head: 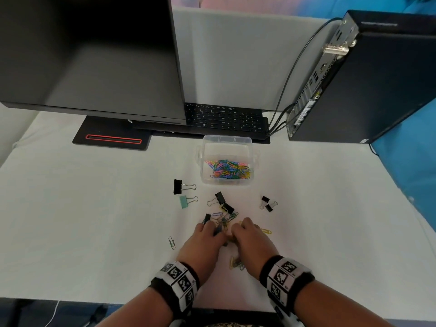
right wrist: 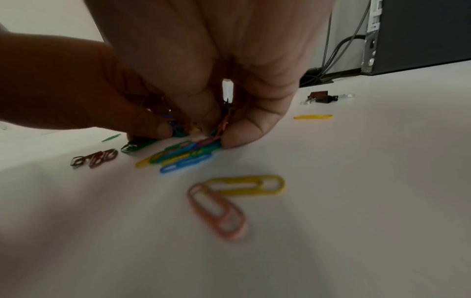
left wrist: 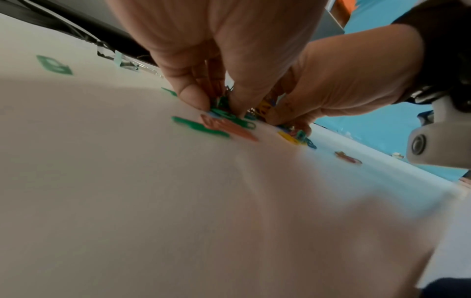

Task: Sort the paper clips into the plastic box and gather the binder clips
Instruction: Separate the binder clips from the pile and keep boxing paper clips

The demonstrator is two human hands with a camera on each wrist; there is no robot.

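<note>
A clear plastic box (head: 250, 147) holding several coloured paper clips stands mid-table. Below it lies a loose heap of paper clips (head: 224, 220). My left hand (head: 207, 234) and right hand (head: 245, 234) meet over this heap, fingers curled down and pinching clips (left wrist: 224, 104) (right wrist: 203, 141) against the cloth. Black binder clips (head: 180, 186) (head: 220, 198) (head: 267, 202) and a mint one (head: 186, 201) lie scattered around. Stray paper clips sit at the left (head: 171, 242), right (head: 266, 231) and between my wrists (head: 236, 264). A yellow clip (right wrist: 249, 184) and a pink clip (right wrist: 219, 211) lie near the right wrist.
A monitor (head: 89, 55) with its stand base (head: 113, 135) is at the back left, a keyboard (head: 224, 119) behind the box, and a computer tower (head: 368, 79) with cables at the back right. White cloth (head: 70, 220) covers the table.
</note>
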